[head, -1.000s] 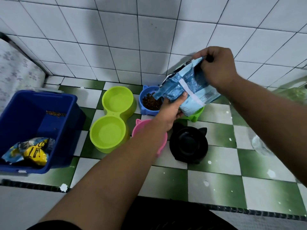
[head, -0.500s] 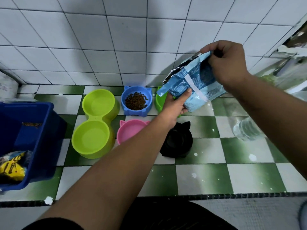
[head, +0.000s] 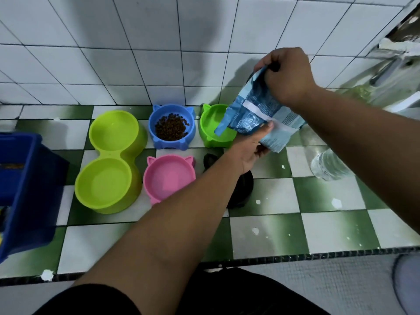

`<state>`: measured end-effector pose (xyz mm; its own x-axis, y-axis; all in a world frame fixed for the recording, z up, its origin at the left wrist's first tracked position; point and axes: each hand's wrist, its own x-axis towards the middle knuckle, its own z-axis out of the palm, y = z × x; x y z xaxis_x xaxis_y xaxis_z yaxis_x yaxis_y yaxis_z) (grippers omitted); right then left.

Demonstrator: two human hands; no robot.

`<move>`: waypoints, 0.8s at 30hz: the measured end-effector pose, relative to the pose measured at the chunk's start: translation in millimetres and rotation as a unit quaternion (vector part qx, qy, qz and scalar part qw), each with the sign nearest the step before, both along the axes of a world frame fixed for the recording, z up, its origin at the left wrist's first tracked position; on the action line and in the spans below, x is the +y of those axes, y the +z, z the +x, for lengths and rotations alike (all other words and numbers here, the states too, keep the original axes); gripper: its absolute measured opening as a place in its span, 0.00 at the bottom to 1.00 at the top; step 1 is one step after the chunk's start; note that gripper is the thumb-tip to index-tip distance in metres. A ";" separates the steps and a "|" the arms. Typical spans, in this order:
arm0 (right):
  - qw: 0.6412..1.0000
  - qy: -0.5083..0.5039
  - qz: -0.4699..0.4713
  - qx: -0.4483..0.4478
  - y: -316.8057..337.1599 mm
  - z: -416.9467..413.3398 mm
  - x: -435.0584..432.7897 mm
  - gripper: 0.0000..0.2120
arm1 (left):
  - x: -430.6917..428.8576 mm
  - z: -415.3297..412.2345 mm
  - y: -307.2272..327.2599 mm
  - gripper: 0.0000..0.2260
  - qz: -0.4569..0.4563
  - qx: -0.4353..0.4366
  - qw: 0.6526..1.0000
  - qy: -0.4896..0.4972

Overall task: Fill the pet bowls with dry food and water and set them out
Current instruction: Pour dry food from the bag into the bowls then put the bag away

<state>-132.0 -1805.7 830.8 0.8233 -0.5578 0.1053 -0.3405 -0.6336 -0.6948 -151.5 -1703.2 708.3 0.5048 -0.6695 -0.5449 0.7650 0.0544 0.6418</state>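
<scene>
Two hands on one food bag (head: 254, 110). The right hand (head: 287, 76) has its fingers curled tight round the bag's top edge and carries it from above. The left hand (head: 250, 153) grips the lower part, thumb (head: 269, 125) pressed on the front across the white stripe, fingers tucked behind and mostly hidden.

The bag is blue with pale print. It is off the floor and tilted, with its low left corner hanging over the right side of the green bowl (head: 210, 128). Can't tell whether that corner is open.

- Green bowl: cat-eared, back row against the wall (head: 136, 53), partly covered by the bag.
- Blue bowl (head: 156, 114): just left of green, same row, with a heap of brown kibble (head: 171, 129) in it.
- Pink bowl (head: 169, 176): front row, just in front of blue.
- Black bowl (head: 244, 187): right of pink, mostly hidden under the left forearm; one ear and part of the rim show.
- Lime double bowl (head: 109, 160): left of the blue and pink bowls, its two wells running front to back.

All bowls sit on the green and white checkered floor (head: 318, 223).

A blue bin (head: 29, 189) sits at the left edge, cut off by the frame. A clear bottle (head: 329, 165) is on the floor at the right, near the bag and apart from the bowls.
</scene>
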 end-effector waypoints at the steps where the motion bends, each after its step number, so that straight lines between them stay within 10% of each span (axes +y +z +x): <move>1: 1.000 0.001 -0.004 0.005 -1.6 2.3 -1.0 0.20 | -1.6 0.4 -0.7 0.13 0.006 0.003 1.000 0.000; 24: 0.999 0.015 -0.033 0.010 -14.5 21.6 -11.9 0.22 | -29.8 0.5 -16.4 0.23 0.024 0.067 0.997 0.042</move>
<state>-110.5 -1817.6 816.3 0.8415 -0.5256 0.1251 -0.3342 -0.6883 -0.6439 -151.0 -1733.0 691.9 0.4782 -0.6000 -0.6413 0.8379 0.0930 0.5378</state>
